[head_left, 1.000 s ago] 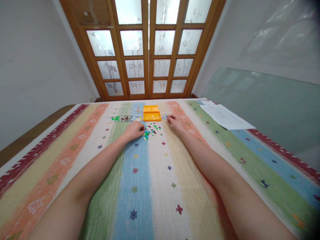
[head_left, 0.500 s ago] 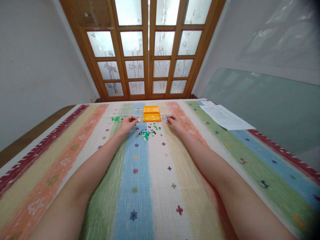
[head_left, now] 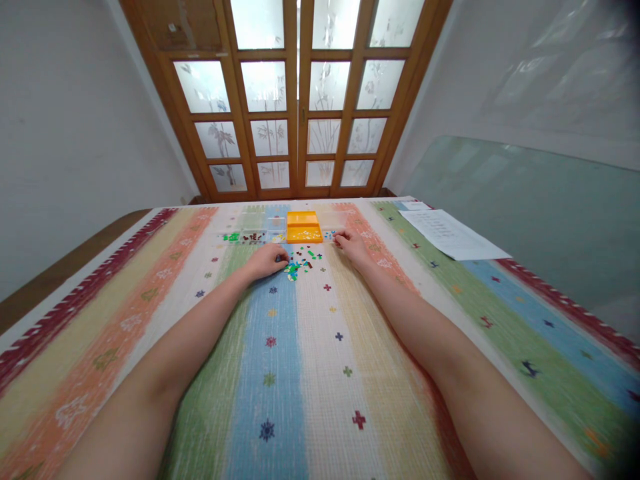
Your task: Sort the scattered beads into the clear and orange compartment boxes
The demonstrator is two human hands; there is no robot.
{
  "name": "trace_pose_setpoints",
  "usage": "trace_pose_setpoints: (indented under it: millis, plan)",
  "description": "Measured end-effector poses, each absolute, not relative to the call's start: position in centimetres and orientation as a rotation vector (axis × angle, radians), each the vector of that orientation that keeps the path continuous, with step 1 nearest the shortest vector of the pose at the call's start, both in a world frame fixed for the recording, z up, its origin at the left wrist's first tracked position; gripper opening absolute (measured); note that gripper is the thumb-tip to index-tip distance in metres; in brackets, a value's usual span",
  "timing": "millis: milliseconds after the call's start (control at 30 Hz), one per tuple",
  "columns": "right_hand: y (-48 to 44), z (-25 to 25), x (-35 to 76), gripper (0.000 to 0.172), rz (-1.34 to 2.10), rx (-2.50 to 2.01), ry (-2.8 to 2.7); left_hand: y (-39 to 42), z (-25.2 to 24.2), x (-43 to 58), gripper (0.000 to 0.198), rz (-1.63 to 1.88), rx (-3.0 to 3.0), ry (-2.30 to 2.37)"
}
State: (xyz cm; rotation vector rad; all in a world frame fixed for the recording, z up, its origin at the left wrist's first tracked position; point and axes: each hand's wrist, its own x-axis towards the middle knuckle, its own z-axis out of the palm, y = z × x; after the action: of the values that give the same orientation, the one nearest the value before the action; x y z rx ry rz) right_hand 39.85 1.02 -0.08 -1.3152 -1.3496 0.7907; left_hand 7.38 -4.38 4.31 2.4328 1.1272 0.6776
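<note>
My left hand (head_left: 269,261) is at the left edge of a loose pile of small coloured pieces (head_left: 294,267), mostly green, blue and dark red. Its fingertips are pinched together; anything between them is too small to make out. Right of the yellow box (head_left: 303,226), my right hand (head_left: 353,245) rests with its fingers closed beside small blue and white pieces (head_left: 329,235). What that hand grips, if anything, is hidden. White pieces lie in the front section of the yellow box.
Green pieces (head_left: 231,237), dark brown pieces (head_left: 253,237) and yellow pieces (head_left: 279,237) sit in separate groups in clear containers left of the yellow box. Printed paper (head_left: 453,235) lies at the right on the striped tablecloth (head_left: 320,373). Wooden glazed doors (head_left: 299,160) stand behind the table.
My left hand has moved from the clear containers toward me and right, to the loose pile, uncovering the dark brown pieces. My right hand has stayed in place.
</note>
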Motion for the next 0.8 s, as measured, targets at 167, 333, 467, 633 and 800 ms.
trace_pose_setpoints:
  millis: [167,333,467,633,800]
  plan:
    - [0.5,0.3,39.6,0.021,0.795,-1.308,-1.344,-4.4,4.4,7.6,0.011,0.644,2.495,1.066]
    - [-0.1,1.1,39.5,0.015,0.793,-1.313,-1.337,-4.3,4.4,7.6,0.011,0.644,2.535,1.001]
    - [-0.5,1.7,39.4,0.014,0.798,-1.315,-1.350,-4.1,4.0,7.4,0.011,0.676,2.440,1.053]
    - [-0.6,1.7,39.2,0.014,0.794,-1.338,-1.343,-3.6,3.5,6.7,0.016,0.936,2.053,1.145]
    - [-0.2,1.3,39.4,0.016,0.784,-1.333,-1.355,-2.1,3.0,4.9,0.026,1.173,1.510,1.199]
